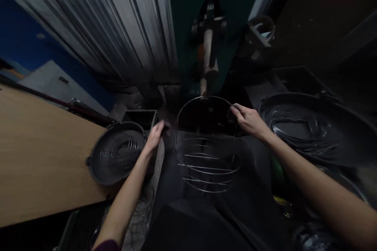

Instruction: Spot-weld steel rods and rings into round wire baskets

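Note:
A round wire frame (209, 171) with rings and thin crossbars stands over the dark cloth on my lap. My right hand (245, 117) pinches its upper ring at the right side. The far edge of that ring meets the tip of a machine (209, 47) with a pale rod. My left hand (159, 133) is left of the frame, apart from it, blurred, with its fingers curled; whether it holds something small cannot be made out.
At left, a black round tray (98, 164) with wire rings lies by a wooden board (44, 157). A box (155, 115) stands beyond my left hand. At right is a large dark basin (347, 145) with wire pieces (309, 147).

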`<move>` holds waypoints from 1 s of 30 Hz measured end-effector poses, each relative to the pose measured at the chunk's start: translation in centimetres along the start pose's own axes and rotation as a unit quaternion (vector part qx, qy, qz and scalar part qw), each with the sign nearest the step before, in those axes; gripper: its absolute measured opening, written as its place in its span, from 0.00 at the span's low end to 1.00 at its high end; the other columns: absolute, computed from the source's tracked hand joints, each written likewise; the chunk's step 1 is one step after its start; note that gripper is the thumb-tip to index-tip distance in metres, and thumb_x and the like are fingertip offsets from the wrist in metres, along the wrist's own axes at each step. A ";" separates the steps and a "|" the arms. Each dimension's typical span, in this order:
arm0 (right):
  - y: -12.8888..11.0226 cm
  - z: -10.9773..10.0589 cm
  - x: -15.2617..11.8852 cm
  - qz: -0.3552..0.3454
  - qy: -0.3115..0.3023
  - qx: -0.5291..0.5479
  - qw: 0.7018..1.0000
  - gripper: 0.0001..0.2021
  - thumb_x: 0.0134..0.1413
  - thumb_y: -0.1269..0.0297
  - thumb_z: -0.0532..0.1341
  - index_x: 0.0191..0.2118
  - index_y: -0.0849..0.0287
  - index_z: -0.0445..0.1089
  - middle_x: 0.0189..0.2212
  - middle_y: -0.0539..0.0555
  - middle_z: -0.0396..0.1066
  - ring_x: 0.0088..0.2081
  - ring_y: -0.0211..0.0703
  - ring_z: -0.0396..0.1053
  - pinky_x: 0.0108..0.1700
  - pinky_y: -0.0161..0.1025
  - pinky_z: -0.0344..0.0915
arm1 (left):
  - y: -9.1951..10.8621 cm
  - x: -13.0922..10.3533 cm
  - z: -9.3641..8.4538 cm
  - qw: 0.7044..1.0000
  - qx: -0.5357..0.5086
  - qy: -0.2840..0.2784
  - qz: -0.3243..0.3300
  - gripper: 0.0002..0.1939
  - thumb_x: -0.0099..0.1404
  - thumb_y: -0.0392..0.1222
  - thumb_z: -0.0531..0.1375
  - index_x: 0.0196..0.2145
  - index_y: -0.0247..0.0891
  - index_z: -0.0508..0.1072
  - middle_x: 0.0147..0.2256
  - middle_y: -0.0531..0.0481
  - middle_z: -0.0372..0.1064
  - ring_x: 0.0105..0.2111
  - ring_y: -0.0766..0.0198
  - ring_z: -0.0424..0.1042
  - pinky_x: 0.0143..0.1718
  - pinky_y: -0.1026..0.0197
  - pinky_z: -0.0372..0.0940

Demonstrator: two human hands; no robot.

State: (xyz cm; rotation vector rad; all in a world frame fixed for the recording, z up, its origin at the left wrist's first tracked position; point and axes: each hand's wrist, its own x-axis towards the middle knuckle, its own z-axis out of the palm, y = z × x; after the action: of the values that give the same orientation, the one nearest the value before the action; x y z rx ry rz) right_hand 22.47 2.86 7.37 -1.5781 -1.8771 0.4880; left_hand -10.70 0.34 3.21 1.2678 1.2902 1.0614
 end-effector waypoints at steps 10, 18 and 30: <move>2.3 0.9 -5.1 0.032 0.033 0.125 0.991 0.18 0.62 0.55 0.47 0.42 0.58 0.70 0.31 0.51 0.72 0.34 0.41 0.68 0.40 0.35 0.63 | -3.4 -6.4 3.5 0.868 -0.356 0.090 -0.336 0.15 0.67 0.48 0.51 0.36 0.35 0.72 0.23 0.51 0.71 0.26 0.65 0.72 0.32 0.61 0.67; 18.7 -4.9 -22.5 0.470 0.021 -0.219 0.855 0.10 0.49 0.63 0.56 0.35 0.61 0.72 0.37 0.67 0.73 0.42 0.59 0.71 0.42 0.48 0.64 | -0.1 -2.3 6.4 0.886 -0.383 0.123 -0.230 0.21 0.67 0.39 0.48 0.16 0.37 0.53 0.10 0.59 0.43 0.13 0.72 0.50 0.23 0.68 0.59; 22.8 -3.0 -26.1 0.478 0.127 -0.128 0.860 0.19 0.26 0.37 0.53 0.20 0.46 0.53 0.15 0.65 0.60 0.32 0.72 0.68 0.35 0.62 0.56 | -2.0 -2.0 8.3 0.870 -0.389 0.241 -0.182 0.17 0.68 0.47 0.52 0.25 0.35 0.65 0.10 0.62 0.44 0.11 0.74 0.45 0.18 0.69 0.49</move>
State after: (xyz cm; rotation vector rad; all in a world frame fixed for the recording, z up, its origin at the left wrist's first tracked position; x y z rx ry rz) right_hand 43.46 -17.96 -11.03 -2.5757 -0.8683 0.3984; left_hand -2.82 -2.27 0.44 0.1383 1.1859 1.4542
